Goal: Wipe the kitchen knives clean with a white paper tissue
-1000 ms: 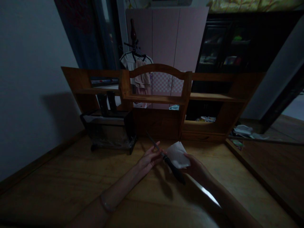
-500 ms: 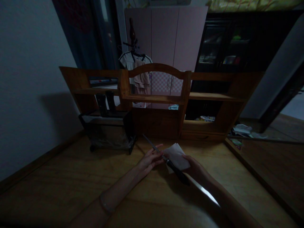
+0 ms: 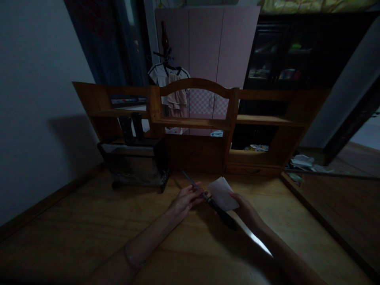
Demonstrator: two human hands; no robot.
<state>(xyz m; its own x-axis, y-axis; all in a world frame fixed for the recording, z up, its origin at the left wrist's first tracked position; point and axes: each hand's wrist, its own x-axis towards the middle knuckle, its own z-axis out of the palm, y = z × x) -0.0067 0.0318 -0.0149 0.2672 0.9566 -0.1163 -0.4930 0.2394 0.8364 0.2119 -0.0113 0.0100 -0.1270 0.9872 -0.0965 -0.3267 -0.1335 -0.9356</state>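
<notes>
A long knife with a black handle and thin blade hangs over the wooden desk at centre. My left hand pinches the blade close to the handle. My right hand holds a white folded paper tissue just right of the blade. The knife's handle points toward me, the tip toward the shelf unit.
A wooden shelf unit runs along the back of the desk. A dark rack with two black handles stands at its left. Papers lie at the right end. A pale wall is on the left; a wardrobe and hanging clothes are behind.
The knife and both hands shifted slightly; the blade swung a little left and back again, while the tissue stayed beside it.
</notes>
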